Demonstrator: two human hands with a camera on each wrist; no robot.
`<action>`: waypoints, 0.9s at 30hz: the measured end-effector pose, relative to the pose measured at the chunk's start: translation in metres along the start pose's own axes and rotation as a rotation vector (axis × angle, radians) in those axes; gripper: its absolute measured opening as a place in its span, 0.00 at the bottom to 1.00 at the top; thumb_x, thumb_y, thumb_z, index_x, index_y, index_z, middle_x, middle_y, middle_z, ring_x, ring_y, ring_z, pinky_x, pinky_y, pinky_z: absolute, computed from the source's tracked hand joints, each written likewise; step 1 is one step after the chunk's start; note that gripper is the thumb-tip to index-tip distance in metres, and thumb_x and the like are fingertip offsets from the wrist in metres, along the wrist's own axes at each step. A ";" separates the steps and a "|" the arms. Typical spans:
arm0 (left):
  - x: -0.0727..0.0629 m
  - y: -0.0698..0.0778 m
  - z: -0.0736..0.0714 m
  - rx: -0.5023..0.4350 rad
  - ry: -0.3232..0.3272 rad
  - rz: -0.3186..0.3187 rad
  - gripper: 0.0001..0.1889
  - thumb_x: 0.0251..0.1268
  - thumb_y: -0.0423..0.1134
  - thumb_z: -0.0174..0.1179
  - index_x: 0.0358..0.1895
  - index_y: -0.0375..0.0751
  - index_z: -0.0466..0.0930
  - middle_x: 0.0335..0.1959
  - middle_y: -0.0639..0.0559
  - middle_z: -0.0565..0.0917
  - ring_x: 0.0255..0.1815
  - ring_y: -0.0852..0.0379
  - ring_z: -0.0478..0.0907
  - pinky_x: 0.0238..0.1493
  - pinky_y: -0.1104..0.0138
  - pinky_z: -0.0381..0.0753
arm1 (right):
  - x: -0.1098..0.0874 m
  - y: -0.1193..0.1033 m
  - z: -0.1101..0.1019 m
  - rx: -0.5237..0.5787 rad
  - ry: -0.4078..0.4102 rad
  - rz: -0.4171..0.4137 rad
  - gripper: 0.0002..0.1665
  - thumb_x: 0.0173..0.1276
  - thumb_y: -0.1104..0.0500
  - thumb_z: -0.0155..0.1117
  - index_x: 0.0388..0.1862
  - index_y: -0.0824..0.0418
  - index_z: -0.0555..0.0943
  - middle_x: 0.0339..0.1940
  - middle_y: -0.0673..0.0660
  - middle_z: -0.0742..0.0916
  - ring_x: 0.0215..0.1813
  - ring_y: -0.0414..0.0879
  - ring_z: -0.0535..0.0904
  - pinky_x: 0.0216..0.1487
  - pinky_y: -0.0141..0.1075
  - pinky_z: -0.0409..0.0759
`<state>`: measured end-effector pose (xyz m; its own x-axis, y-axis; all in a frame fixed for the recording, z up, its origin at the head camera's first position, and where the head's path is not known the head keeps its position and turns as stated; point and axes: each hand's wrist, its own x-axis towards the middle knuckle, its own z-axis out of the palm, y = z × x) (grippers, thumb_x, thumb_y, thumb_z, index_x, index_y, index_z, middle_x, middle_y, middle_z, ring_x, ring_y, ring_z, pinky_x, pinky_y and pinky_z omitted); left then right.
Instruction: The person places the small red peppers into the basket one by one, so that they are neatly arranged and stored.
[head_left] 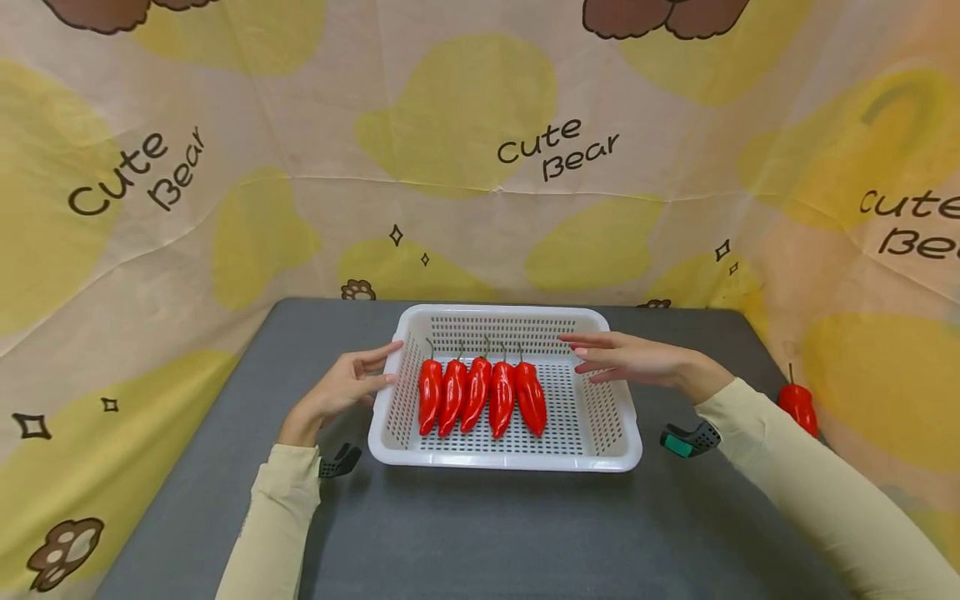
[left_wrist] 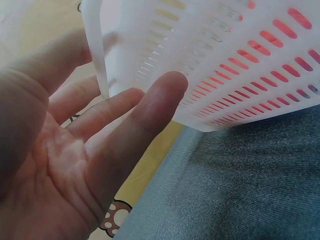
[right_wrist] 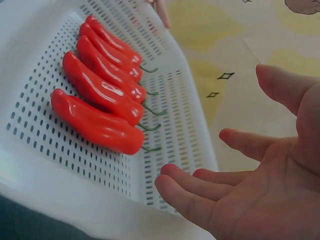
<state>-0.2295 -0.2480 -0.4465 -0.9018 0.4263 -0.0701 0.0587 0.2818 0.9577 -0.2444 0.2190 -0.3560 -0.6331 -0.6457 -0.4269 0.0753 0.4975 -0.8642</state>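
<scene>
Several shiny red peppers (head_left: 477, 392) with green stems lie side by side in a white perforated plastic basket (head_left: 502, 461), toward its left half. At the basket's left side is my left hand (head_left: 341, 387), fingertips and thumb right at the rim, the fingers fairly straight. The left wrist view has the left hand (left_wrist: 75, 145) beside the slotted outer wall (left_wrist: 215, 80), with red showing through the slots. My right hand (head_left: 633, 358) hovers over the basket's right part, fingers spread and nothing in them. In the right wrist view the right hand (right_wrist: 250, 190) is palm-up near the rim.
Another red pepper (head_left: 797, 404) is at the table's right edge, beyond the right forearm. The basket stands on a dark grey table (head_left: 480, 533). A patterned cloth (head_left: 457, 108) hangs behind and on both sides.
</scene>
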 end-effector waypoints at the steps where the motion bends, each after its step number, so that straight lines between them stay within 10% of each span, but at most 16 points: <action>1: 0.000 0.000 0.000 -0.003 -0.001 0.002 0.36 0.70 0.39 0.64 0.79 0.43 0.61 0.76 0.33 0.66 0.55 0.42 0.85 0.41 0.48 0.90 | -0.002 0.000 -0.001 0.002 0.007 -0.008 0.43 0.80 0.46 0.50 0.84 0.57 0.47 0.85 0.64 0.51 0.80 0.70 0.58 0.79 0.60 0.62; 15: -0.001 0.003 0.001 0.005 0.002 -0.007 0.36 0.70 0.40 0.64 0.78 0.45 0.62 0.76 0.35 0.68 0.56 0.40 0.85 0.41 0.49 0.90 | -0.052 0.007 -0.013 -0.016 0.083 -0.162 0.37 0.82 0.54 0.45 0.83 0.62 0.48 0.85 0.68 0.52 0.79 0.72 0.57 0.78 0.64 0.61; 18: -0.002 0.002 0.001 -0.002 -0.003 -0.004 0.36 0.70 0.39 0.64 0.78 0.44 0.61 0.76 0.34 0.67 0.57 0.38 0.84 0.42 0.48 0.90 | -0.065 0.009 -0.015 -0.022 0.106 -0.199 0.36 0.83 0.54 0.44 0.83 0.62 0.49 0.84 0.68 0.52 0.79 0.72 0.58 0.77 0.51 0.70; 22: -0.003 0.002 0.000 -0.007 -0.006 -0.002 0.36 0.70 0.39 0.64 0.78 0.43 0.61 0.76 0.33 0.67 0.57 0.39 0.84 0.42 0.47 0.89 | -0.078 0.014 -0.019 -0.032 0.138 -0.214 0.34 0.84 0.55 0.42 0.83 0.60 0.50 0.84 0.68 0.53 0.77 0.49 0.70 0.68 0.28 0.75; 27: -0.003 0.003 0.000 0.009 0.003 -0.008 0.36 0.70 0.41 0.64 0.78 0.45 0.62 0.76 0.35 0.68 0.56 0.41 0.85 0.42 0.48 0.90 | -0.095 0.020 -0.023 -0.037 0.181 -0.239 0.32 0.85 0.57 0.40 0.82 0.61 0.52 0.79 0.55 0.66 0.68 0.28 0.75 0.65 0.24 0.76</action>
<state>-0.2266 -0.2483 -0.4438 -0.9035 0.4216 -0.0771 0.0552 0.2930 0.9545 -0.2006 0.3036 -0.3270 -0.7568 -0.6348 -0.1557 -0.1178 0.3668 -0.9228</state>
